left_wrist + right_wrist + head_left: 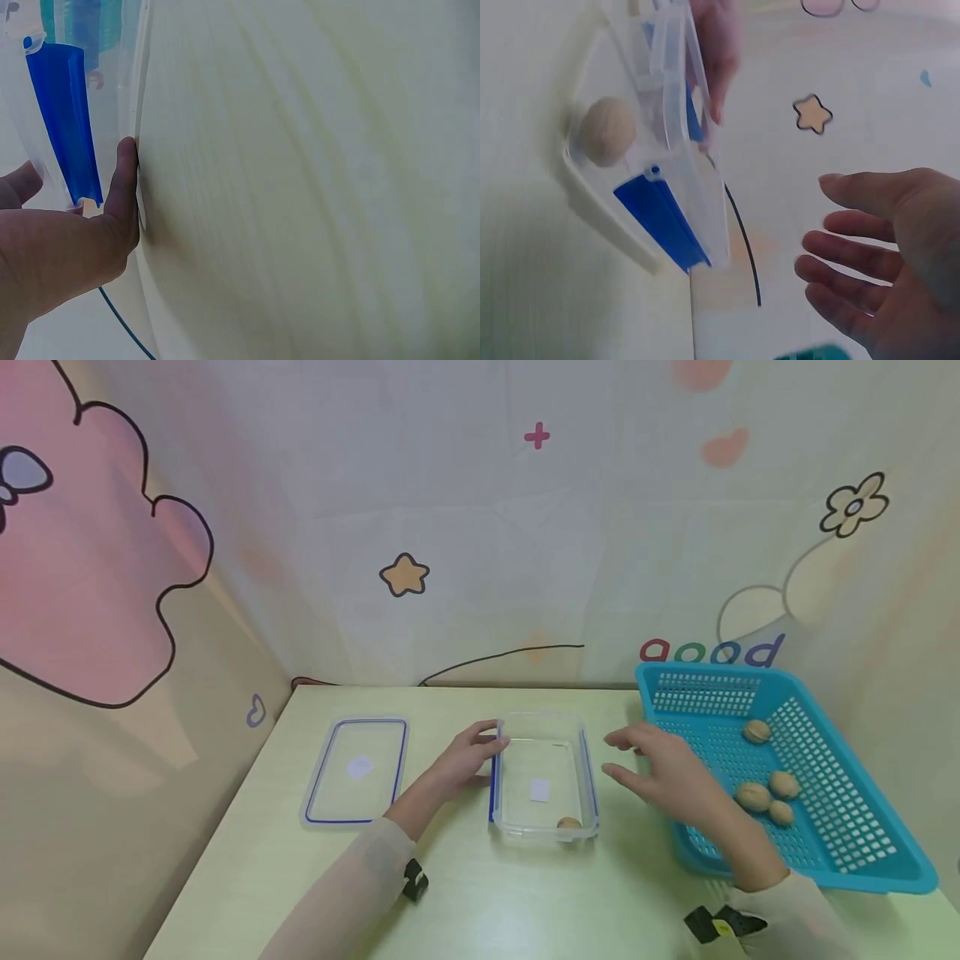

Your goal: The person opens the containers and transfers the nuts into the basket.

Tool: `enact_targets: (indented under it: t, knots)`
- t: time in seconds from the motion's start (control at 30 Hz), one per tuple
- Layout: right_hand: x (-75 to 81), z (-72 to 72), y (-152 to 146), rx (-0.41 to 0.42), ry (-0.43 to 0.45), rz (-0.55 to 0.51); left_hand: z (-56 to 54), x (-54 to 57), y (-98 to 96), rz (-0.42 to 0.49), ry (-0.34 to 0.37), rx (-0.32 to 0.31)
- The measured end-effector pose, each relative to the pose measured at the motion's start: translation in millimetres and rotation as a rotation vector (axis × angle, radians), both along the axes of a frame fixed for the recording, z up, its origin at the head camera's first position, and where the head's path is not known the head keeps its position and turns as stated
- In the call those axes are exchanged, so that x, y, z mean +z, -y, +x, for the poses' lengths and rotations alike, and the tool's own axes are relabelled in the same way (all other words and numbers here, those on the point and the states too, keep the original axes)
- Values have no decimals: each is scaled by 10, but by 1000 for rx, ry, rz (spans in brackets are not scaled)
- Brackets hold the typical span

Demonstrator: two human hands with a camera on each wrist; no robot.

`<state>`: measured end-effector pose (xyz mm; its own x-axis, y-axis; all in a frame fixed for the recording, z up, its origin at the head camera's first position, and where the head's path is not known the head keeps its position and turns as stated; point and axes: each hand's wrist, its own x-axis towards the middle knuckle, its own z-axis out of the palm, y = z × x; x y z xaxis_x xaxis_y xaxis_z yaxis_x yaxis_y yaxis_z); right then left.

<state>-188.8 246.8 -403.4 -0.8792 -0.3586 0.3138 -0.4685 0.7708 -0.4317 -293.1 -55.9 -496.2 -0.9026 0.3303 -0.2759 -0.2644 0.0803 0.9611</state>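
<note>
A clear plastic box (546,777) with blue side clips stands on the table. One walnut (569,823) lies inside it near the front wall; the right wrist view shows the same walnut (607,131) through the plastic. My left hand (467,758) holds the box by its left side, a fingertip over the rim and another finger low along the wall in the left wrist view. Between the box and a blue basket (892,827), my right hand (675,774) hovers with fingers spread and nothing in them. The basket contains several walnuts (752,797).
To the left of the box, a clear lid (354,793) with a blue seal lies flat on the pale table (480,902). A printed cloth (465,510) hangs behind the table's back edge. The basket occupies the right side.
</note>
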Motion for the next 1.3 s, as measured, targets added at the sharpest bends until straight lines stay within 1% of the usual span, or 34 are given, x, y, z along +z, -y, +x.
enact_targets:
  t: [0.13,0.23,0.47,0.6,0.7,0.77,1.0,1.17,1.3]
  knots:
    - [11,-42,195,97,97,99,-6,6,13,-2,-1,0]
    - [-16,-92,320,152,172,158,-14,-1,25,-5,-5,-3]
    - [-99,-233,545,206,337,233,-28,-25,27,-10,-5,-7]
    - [-145,-281,619,226,446,268,-36,-36,18,-16,-1,-8]
    - [-189,-297,659,233,500,292,-36,-40,16,-16,6,-8]
    - [-207,-301,673,251,504,311,-35,-35,17,-15,5,-9]
    - [-246,-319,677,310,436,371,-41,-19,18,-8,6,-12]
    - [-259,-323,679,317,420,395,-43,-11,21,3,19,-12]
    - [-275,-329,673,303,438,408,-39,-4,18,7,23,-17]
